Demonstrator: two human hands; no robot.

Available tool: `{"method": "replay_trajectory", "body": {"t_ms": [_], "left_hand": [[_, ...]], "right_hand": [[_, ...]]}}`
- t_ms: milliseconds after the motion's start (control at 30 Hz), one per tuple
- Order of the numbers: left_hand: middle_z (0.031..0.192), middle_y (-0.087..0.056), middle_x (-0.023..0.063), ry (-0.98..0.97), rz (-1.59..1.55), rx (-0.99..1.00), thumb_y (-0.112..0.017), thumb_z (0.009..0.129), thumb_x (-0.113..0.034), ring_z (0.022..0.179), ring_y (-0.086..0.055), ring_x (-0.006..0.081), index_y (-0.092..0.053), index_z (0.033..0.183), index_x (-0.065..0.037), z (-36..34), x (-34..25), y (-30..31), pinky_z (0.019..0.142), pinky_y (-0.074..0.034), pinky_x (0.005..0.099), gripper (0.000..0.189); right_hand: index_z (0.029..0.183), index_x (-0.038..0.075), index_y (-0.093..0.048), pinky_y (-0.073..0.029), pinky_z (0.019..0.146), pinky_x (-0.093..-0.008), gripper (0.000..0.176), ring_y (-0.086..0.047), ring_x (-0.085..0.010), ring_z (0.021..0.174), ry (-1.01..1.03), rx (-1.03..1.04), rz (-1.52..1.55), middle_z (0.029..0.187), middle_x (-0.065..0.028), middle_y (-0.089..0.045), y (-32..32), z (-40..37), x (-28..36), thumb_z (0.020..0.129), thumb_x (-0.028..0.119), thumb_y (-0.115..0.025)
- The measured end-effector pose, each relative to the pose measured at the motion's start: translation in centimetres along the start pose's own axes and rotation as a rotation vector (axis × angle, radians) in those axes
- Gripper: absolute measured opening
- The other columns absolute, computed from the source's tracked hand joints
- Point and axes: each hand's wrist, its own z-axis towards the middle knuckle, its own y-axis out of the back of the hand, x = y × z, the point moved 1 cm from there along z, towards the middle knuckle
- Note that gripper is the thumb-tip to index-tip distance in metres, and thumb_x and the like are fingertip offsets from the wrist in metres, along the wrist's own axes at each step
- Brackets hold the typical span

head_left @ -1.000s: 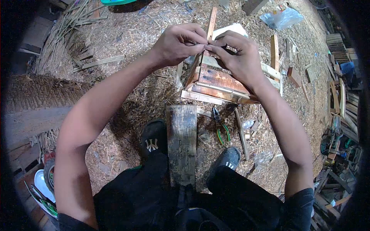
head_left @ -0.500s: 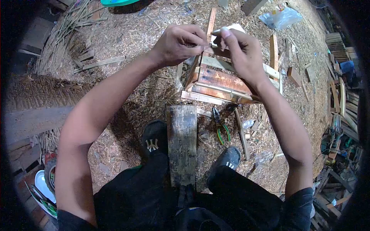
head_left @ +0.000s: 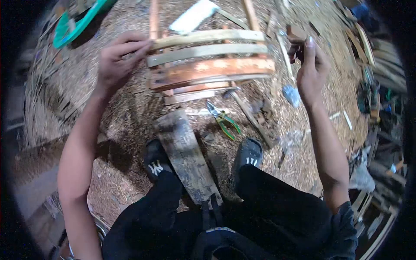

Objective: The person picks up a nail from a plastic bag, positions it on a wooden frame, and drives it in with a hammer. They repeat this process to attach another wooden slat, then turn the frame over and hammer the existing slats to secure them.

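My left hand (head_left: 121, 60) is at the left end of the upper pale slat (head_left: 208, 37) of a slatted wooden frame (head_left: 255, 65), its fingers closed on the slat's tip. Below that slat run a second pale slat and a wider reddish board (head_left: 216, 69). My right hand (head_left: 313, 71) is raised to the right of the frame with thumb up and fingers curled. What its fingers hold, if anything, I cannot make out. A brown wooden block (head_left: 297, 34) overlaps its fingertips in this view.
Pliers (head_left: 223, 121) with green and yellow handles lie before the frame, beside a wooden-handled hammer (head_left: 251, 117). A worn plank (head_left: 184, 151) stretches between my shoes. A green plastic item (head_left: 78, 28) is at upper left. Scrap wood (head_left: 381, 143) lines the right side. Shavings cover the ground.
My hands were close together over the frame and have moved apart, the left to the frame's left end, the right out to the right. The view has turned, shifting the frame leftward.
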Motion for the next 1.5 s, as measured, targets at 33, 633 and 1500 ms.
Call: {"method": "replay_trajectory", "body": {"t_ms": [33, 633, 1500], "left_hand": [[0.106, -0.072, 0.0117, -0.013, -0.021, 0.023, -0.072, 0.091, -0.003, 0.1, -0.068, 0.0207, -0.076, 0.107, 0.002, 0.0, 0.0, 0.0, 0.087, -0.053, 0.0292, 0.017], [0.11, -0.07, 0.0085, 0.086, 0.16, 0.012, -0.07, 0.093, -0.002, 0.105, -0.064, 0.0166, -0.076, 0.11, 0.0, -0.4, -0.9, 0.5, 0.092, -0.049, 0.0277, 0.018], [0.098, -0.074, 0.0077, 0.033, -0.105, -0.08, -0.075, 0.084, -0.003, 0.092, -0.071, 0.0174, -0.079, 0.096, -0.005, -0.1, -0.8, -0.2, 0.083, -0.059, 0.0307, 0.012]], "right_hand": [[0.097, -0.003, -0.073, -0.043, 0.061, -0.0256, 0.042, -0.054, -0.0084, 0.066, -0.076, -0.047, -0.076, 0.075, -0.0029, -0.064, 1.3, -1.5, -0.9, 0.109, 0.03, -0.048], [0.108, 0.0, -0.071, -0.054, 0.081, -0.0413, 0.03, -0.07, -0.0331, 0.089, -0.505, 0.682, -0.445, 0.097, -0.0219, -0.068, 2.8, -19.1, -11.1, 0.09, 0.023, -0.075], [0.148, 0.007, -0.05, -0.043, 0.062, -0.0266, 0.043, -0.05, -0.0096, 0.07, -0.129, 0.428, -0.37, 0.096, -0.0044, -0.067, 4.8, 0.8, 6.7, 0.105, 0.01, -0.049]]}}
